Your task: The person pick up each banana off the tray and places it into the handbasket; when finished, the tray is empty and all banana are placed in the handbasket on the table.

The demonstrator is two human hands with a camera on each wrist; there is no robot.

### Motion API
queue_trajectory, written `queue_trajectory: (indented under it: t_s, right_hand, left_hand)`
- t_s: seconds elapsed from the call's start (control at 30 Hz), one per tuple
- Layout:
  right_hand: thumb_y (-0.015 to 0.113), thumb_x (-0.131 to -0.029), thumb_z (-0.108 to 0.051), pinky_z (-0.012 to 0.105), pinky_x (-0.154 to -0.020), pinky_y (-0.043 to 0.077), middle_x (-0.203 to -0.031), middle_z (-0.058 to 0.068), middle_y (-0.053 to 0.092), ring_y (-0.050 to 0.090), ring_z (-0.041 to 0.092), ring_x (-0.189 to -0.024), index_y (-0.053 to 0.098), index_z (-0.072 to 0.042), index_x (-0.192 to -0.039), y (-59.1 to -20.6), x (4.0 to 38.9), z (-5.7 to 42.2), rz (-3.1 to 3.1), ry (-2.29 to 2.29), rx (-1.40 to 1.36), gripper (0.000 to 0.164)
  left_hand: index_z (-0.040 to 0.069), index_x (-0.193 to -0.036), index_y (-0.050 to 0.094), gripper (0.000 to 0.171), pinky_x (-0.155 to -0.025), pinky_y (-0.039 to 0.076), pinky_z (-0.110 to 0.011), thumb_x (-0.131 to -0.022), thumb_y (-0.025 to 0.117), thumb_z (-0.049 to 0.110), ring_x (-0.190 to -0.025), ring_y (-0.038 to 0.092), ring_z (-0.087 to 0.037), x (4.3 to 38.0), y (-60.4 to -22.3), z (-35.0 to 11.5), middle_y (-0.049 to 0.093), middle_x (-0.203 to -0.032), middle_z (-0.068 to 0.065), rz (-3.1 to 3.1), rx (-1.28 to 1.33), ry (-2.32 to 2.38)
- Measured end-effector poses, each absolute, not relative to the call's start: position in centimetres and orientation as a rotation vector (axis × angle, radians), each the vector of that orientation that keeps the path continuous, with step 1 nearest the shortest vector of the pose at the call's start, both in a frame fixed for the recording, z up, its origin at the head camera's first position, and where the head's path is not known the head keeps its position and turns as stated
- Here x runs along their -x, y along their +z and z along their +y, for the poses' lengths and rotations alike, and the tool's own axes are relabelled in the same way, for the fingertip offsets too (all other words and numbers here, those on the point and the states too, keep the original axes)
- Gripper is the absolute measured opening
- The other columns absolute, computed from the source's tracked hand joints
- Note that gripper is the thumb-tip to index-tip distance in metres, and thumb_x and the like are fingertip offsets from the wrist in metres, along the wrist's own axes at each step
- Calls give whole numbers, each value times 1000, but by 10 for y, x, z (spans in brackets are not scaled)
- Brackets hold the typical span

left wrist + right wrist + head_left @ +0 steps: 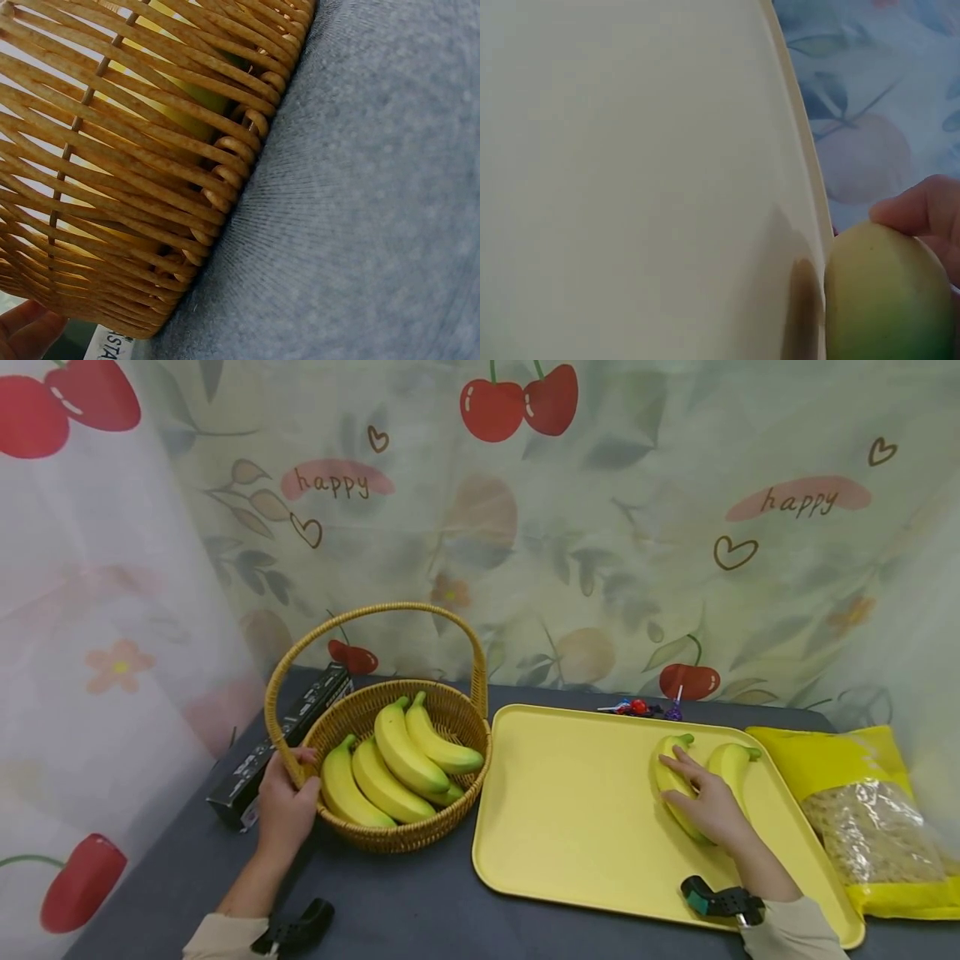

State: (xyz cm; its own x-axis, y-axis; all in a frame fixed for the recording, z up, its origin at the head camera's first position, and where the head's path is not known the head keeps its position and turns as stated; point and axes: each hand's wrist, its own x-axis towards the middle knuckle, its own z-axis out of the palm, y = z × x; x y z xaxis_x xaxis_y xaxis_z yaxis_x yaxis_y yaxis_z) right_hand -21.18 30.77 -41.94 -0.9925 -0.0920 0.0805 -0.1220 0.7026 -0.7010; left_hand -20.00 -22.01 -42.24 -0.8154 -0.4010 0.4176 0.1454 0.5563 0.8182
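A wicker basket (405, 837) with a tall arched handle stands on the left and holds several yellow bananas (390, 781) with greenish tips. My left hand (287, 802) grips the basket's left side where the handle meets the rim; in the left wrist view its fingers (34, 330) show beside the weave. On the right part of a yellow tray (570, 810), my right hand (708, 806) holds a banana (670, 768) between thumb and fingers. The right wrist view shows that banana's rounded end (885, 292) close up. Another banana (729, 764) lies just right of it, partly behind the hand.
A long black box (281, 739) lies behind and left of the basket. Small wrapped lollipops (637, 707) sit past the tray's back edge. A yellow bag with a clear window (870, 827) is at the tray's right. Printed curtains (540, 568) hang behind the dark grey tabletop (420, 902).
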Motion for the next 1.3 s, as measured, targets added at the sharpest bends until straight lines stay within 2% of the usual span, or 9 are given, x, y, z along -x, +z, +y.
queue_trajectory:
  t_s: [0.67, 0.73, 0.8, 0.87, 0.93, 1.0, 1.1, 1.2, 1.3]
  right_hand:
    - [58, -90, -17, 58, -104, 26, -153, 16, 22, 21, 44, -137, 42, -5, -139, -396, 210, 295, -2794, 1349, -331, 53]
    - [58, -90, -19, 50, -105, 31, -153, 15, 24, 24, 44, -136, 42, -6, -139, -392, 208, 291, -2806, 1326, -357, 53]
    - [58, -90, -19, 32, -103, 37, -152, 14, 24, 27, 44, -135, 43, -7, -139, -390, 207, 288, -2811, 1310, -390, 52]
    - [58, -90, -18, 16, -96, 36, -152, 14, 26, 30, 45, -133, 44, -7, -138, -387, 205, 285, -2814, 1289, -424, 51]
    - [59, -89, -17, 16, -96, 38, -152, 13, 27, 31, 45, -133, 45, -8, -137, -385, 204, 281, -2808, 1277, -459, 51]
    - [60, -89, -15, 29, -101, 38, -152, 13, 28, 31, 44, -133, 46, -8, -137, -382, 202, 276, -2802, 1271, -501, 51]
    - [61, -87, -14, 27, -103, 36, -151, 13, 29, 29, 42, -135, 48, -9, -136, -377, 200, 268, -2791, 1280, -559, 50]
    - [62, -87, -14, 6, -95, 30, -151, 13, 29, 27, 41, -136, 49, -9, -135, -372, 196, 259, -2770, 1318, -637, 50]
    - [61, -87, -14, 1, -91, 27, -151, 13, 29, 24, 41, -137, 50, -9, -134, -369, 192, 250, -2749, 1357, -713, 49]
  left_hand:
    - [2, -97, 53, 21, -77, 34, -13, -77, 52, -2, -105, 56, -25, 200, -420, -219, 63, -108, -14, -2201, -213, -1241]
    - [3, -97, 53, 20, -78, 34, -14, -77, 52, -1, -106, 56, -26, 200, -420, -219, 63, -108, -14, -2202, -217, -1240]
    - [3, -97, 53, 20, -78, 35, -15, -77, 52, -1, -107, 56, -26, 199, -420, -219, 63, -109, -14, -2208, -219, -1240]
    - [3, -97, 53, 20, -78, 35, -14, -77, 52, -1, -107, 56, -26, 199, -421, -219, 63, -109, -14, -2211, -217, -1241]
    - [2, -98, 53, 21, -78, 34, -14, -77, 51, -1, -108, 56, -27, 199, -421, -219, 63, -109, -14, -2214, -216, -1242]
    - [2, -98, 53, 21, -78, 34, -12, -78, 51, -1, -108, 56, -27, 199, -422, -219, 62, -109, -14, -2215, -216, -1240]
    - [2, -98, 53, 21, -77, 34, -11, -78, 51, -1, -108, 56, -27, 199, -422, -219, 62, -109, -14, -2216, -217, -1243]
    - [3, -98, 53, 20, -76, 34, -10, -78, 51, 0, -107, 56, -27, 199, -421, -220, 62, -109, -14, -2224, -221, -1244]
    - [3, -99, 53, 20, -76, 34, -11, -79, 51, 0, -108, 56, -27, 199, -421, -220, 62, -110, -14, -2232, -225, -1245]
